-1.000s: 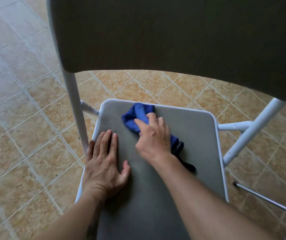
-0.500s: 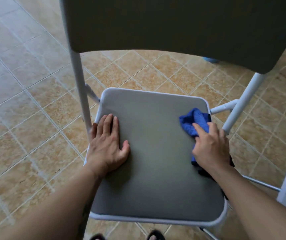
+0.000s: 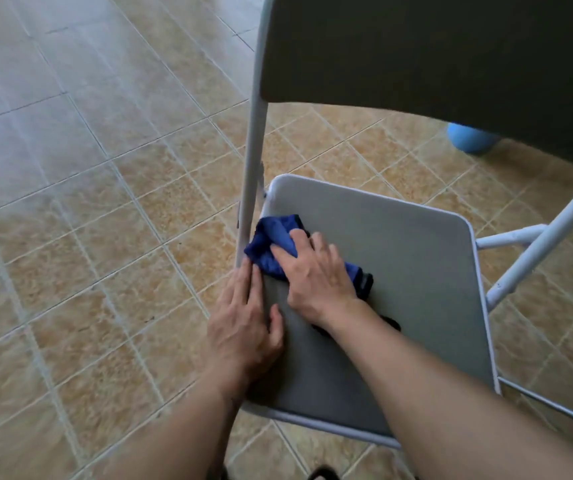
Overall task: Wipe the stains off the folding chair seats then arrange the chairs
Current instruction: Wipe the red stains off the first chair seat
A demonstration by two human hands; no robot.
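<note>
A folding chair stands in front of me with a grey padded seat (image 3: 409, 282), a dark backrest (image 3: 434, 60) and a white metal frame (image 3: 255, 140). My right hand (image 3: 316, 275) presses a crumpled blue cloth (image 3: 273, 242) onto the far left part of the seat. The cloth's dark edge trails out under my right wrist. My left hand (image 3: 243, 327) lies flat on the seat's left edge, fingers together, just beside the cloth. No stain shows on the bare part of the seat.
Beige and grey tiled floor (image 3: 87, 202) spreads to the left and behind the chair. A round light-blue object (image 3: 470, 138) sits on the floor behind the backrest. The chair's white rear leg and crossbar (image 3: 534, 244) stick out at the right.
My right hand has swept the blue cloth from the seat's right side across to its far left corner. My left hand has stayed on the left edge. The view has shifted left.
</note>
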